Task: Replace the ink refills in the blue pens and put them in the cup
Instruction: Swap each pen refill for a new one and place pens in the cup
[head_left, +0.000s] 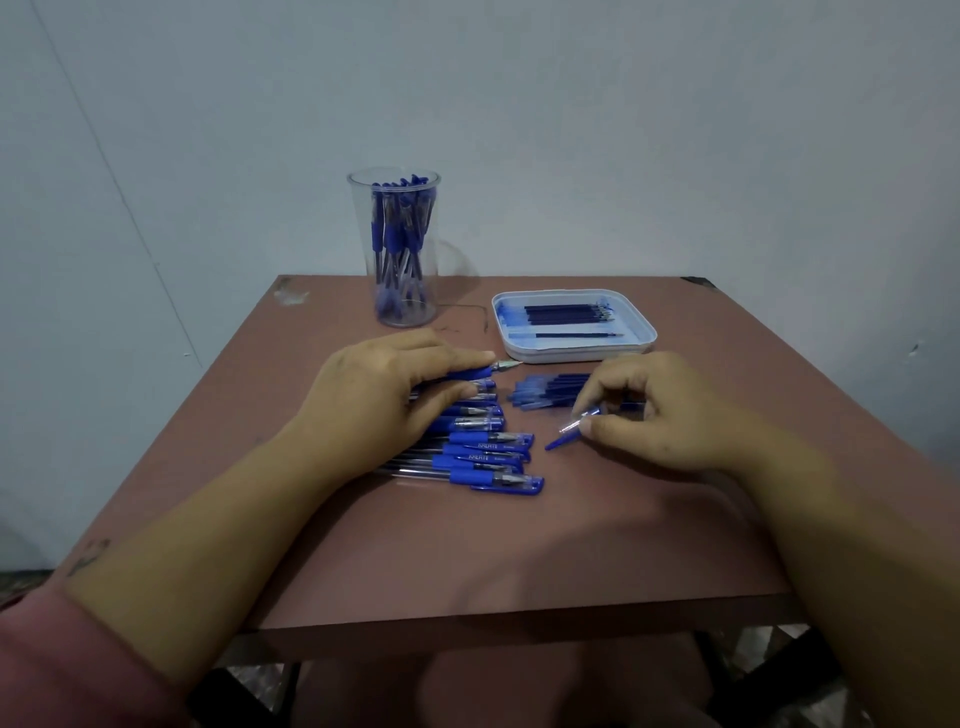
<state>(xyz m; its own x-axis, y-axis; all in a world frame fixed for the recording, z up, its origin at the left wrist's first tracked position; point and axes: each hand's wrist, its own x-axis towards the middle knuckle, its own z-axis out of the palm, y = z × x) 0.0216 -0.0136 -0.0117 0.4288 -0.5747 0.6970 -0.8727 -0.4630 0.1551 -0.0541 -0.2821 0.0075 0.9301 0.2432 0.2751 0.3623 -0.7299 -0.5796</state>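
A row of several blue pens (483, 457) lies on the brown table (519, 561) in front of me. My left hand (384, 395) lies over the far end of the row and grips an uncapped pen (480, 371) whose metal tip points right. My right hand (660, 410) pinches a blue pen cap (569, 434) just above the table. Behind it lies a loose pile of refills (545, 389). A clear plastic cup (396, 249) with several blue pens stands at the back. A white tray (574, 327) holds several dark refills.
The table stands against a pale wall. Its front edge is close to me, and floor shows beyond the left edge. A thin dark mark or thread lies on the table between cup and tray.
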